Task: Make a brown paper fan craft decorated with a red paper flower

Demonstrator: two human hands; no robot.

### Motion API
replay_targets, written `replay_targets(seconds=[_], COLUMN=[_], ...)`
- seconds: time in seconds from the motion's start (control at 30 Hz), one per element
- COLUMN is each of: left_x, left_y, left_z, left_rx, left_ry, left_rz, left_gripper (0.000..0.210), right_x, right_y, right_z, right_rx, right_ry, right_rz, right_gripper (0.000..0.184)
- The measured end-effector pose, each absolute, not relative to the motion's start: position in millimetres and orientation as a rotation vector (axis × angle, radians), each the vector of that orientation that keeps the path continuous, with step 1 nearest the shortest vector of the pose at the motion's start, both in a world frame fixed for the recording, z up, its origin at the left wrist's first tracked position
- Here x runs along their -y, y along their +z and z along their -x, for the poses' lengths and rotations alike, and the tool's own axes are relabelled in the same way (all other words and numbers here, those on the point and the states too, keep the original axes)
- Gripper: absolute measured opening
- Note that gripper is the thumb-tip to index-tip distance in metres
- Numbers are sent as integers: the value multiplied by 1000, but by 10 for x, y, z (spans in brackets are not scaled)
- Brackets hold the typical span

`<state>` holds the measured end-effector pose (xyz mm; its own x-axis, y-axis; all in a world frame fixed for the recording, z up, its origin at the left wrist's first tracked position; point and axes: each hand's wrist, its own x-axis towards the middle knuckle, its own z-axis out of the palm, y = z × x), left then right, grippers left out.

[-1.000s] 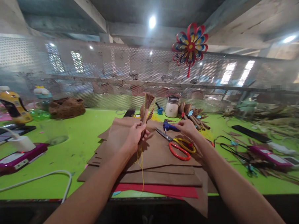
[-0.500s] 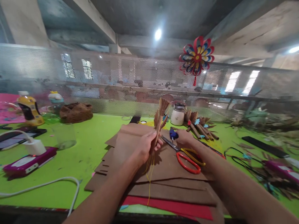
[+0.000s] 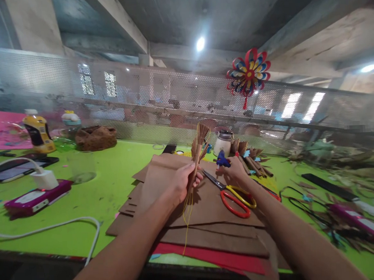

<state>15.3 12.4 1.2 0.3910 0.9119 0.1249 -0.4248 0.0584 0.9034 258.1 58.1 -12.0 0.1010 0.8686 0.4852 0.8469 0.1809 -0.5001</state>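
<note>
My left hand [image 3: 184, 182] is closed round a rolled brown paper stalk [image 3: 196, 164], held upright over the stack of brown sheets. Its top fans out in pleated, fringed paper [image 3: 201, 136], and loose yellow thread [image 3: 187, 220] hangs below my fingers. My right hand [image 3: 236, 171] grips a small blue glue gun [image 3: 222, 159], its tip pointing down and left, apart from the stalk. Between my hands and a little nearer me, scissors [image 3: 228, 192] with red and yellow handles lie on the brown paper sheets [image 3: 208, 211]; their blades point toward the stalk.
Several finished rolled paper stalks [image 3: 253, 164] lie behind my right hand, beside a white jar [image 3: 223, 143]. At left are a clear cup [image 3: 82, 169], a purple power bank [image 3: 39, 200] and a yellow bottle [image 3: 40, 132]. Black cords [image 3: 304, 205] and dry scraps lie at right.
My right hand has lifted the glue gun slightly and turned it, so its blue body shows more. My left hand keeps the stalk in nearly the same place.
</note>
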Motion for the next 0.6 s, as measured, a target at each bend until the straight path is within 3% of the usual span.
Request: replay_targets(seconds=[0.23,0.4,0.6], left_x=[-134,-116,-93], left_y=[17,-2,-33], left_z=[-144,-166,-170], left_rx=[-614,-628,-574], left_ry=[1098,1162,1178], left_rz=[-1049,-1115,-1181], left_gripper=[23,22,22], right_x=[-384,153,464], right_y=[140,343,353], right_z=[-2621,-2373,-2088], right_rx=[1433,1541,1789], right_ry=[232,821,735], right_rz=[1475,1013,985], right_gripper=[39,42,36])
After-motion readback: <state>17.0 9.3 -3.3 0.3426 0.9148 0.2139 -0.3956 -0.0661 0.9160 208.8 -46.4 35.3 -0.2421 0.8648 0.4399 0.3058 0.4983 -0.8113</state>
